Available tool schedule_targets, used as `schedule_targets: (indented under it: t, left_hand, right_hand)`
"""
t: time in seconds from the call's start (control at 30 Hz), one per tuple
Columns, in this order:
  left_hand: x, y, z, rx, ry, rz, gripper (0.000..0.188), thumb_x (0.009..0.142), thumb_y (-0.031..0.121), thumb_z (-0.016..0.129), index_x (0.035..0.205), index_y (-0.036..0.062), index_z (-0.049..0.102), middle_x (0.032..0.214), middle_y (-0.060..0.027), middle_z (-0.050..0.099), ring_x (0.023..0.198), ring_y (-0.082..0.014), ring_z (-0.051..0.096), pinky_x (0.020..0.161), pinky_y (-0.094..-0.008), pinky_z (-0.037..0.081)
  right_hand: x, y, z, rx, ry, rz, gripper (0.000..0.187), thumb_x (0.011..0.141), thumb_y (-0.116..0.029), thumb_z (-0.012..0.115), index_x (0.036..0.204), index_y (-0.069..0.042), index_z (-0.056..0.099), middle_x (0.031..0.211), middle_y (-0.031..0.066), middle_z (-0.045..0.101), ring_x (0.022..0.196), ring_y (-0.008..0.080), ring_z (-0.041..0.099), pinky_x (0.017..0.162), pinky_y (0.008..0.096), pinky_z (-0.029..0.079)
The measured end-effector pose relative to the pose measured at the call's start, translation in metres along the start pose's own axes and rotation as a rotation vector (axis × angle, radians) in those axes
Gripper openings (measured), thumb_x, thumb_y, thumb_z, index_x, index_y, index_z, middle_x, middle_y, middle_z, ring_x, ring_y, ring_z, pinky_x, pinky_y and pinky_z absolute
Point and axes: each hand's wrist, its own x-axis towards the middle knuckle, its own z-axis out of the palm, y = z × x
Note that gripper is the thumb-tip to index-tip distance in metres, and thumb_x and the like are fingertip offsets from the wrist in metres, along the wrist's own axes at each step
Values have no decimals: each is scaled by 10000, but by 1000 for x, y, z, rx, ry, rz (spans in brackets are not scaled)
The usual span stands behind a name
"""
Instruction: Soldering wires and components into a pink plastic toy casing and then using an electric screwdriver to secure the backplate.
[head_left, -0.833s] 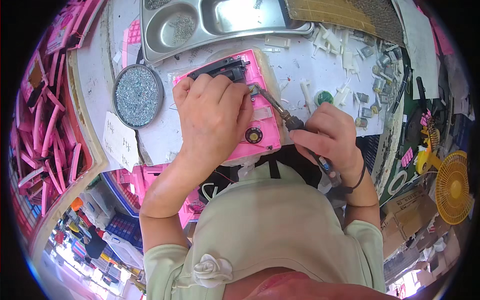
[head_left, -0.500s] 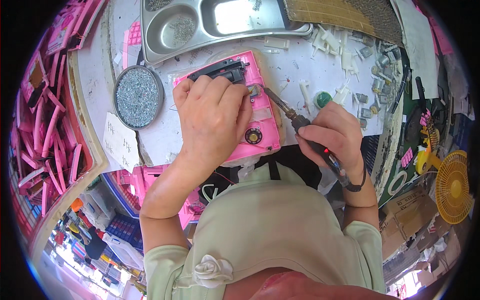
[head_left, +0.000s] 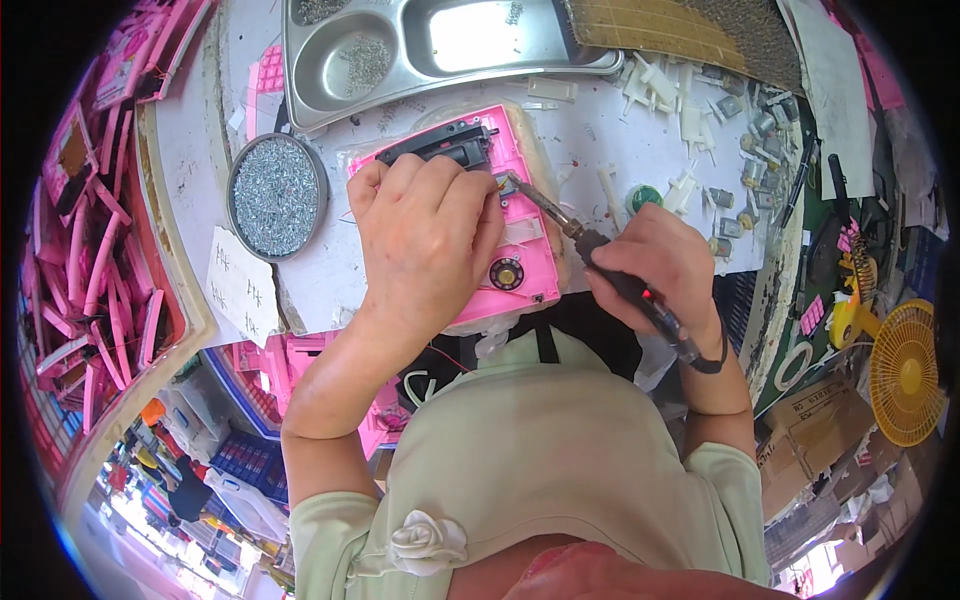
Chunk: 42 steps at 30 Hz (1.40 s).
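A pink plastic case [head_left: 538, 262] lies on the table in front of me, with a black plastic mechanism [head_left: 462, 146] along its far end and a small round speaker [head_left: 506, 273] near its close end. My left hand [head_left: 425, 235] rests over the case, fingers curled down and closed; whatever they pinch is hidden beneath them. In my right hand [head_left: 668, 262] is a soldering iron [head_left: 622, 283] with a red light on its handle. Its tip points left, at or very near a small part [head_left: 506, 184] in the case beside my left fingers.
Small metal pins fill a round bowl [head_left: 322, 190] on the left. A steel compartment tray [head_left: 385, 105] stands at the back. White plastic pieces [head_left: 690, 120], small motors [head_left: 760, 170] and a green pot [head_left: 645, 197] lie to the right. Pink casings [head_left: 100, 240] crowd the far left.
The soldering iron has shifted left, bringing its tip from the case's edge to the small part. My right hand moved slightly with it; my left hand has hardly moved.
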Motion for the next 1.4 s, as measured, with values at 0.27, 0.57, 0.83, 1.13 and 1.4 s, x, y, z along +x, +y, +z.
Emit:
schedule_targets:
  t: [0.27, 0.57, 0.83, 1.13, 1.4]
  left_hand:
    - [0, 0, -1, 3, -10, 3, 159, 782, 103, 791, 907, 130, 695, 819, -5, 609, 810, -214, 578, 864, -401, 365]
    - [0, 0, -1, 7, -15, 6, 162, 775, 94, 791, 902, 131, 698, 811, 0, 610, 801, -208, 575, 848, -399, 361]
    - [0, 1, -2, 2, 9, 10, 167, 770, 88, 793, 904, 125, 701, 809, -4, 614, 791, -211, 578, 841, -400, 362]
    - [-1, -1, 1, 1, 27, 31, 133, 774, 112, 773, 870, 127, 683, 821, -23, 571, 801, -226, 548, 826, -412, 350]
    - [0, 2, -3, 21, 7, 18, 163, 784, 108, 791, 918, 125, 701, 823, -5, 619, 804, -212, 582, 847, -400, 362]
  right_hand:
    - [-12, -3, -3, 267, 98, 356, 313, 779, -53, 849, 1031, -47, 664, 759, 45, 633, 586, 127, 573, 521, 248, 440]
    - [-12, -1, -4, 237, 129, 297, 304, 789, -60, 846, 1029, -41, 659, 758, 48, 636, 575, 111, 563, 502, 233, 414]
    - [-11, -4, -9, 192, 107, 282, 303, 781, -62, 846, 1021, -39, 664, 735, 54, 626, 553, 131, 554, 496, 245, 413]
    - [-10, -4, -8, 170, 117, 214, 315, 772, -43, 843, 1028, -31, 659, 740, 64, 643, 546, 156, 561, 498, 266, 423]
    - [-10, -5, -9, 135, 115, 195, 320, 765, -42, 848, 1021, -26, 655, 739, 69, 647, 540, 163, 566, 491, 271, 429]
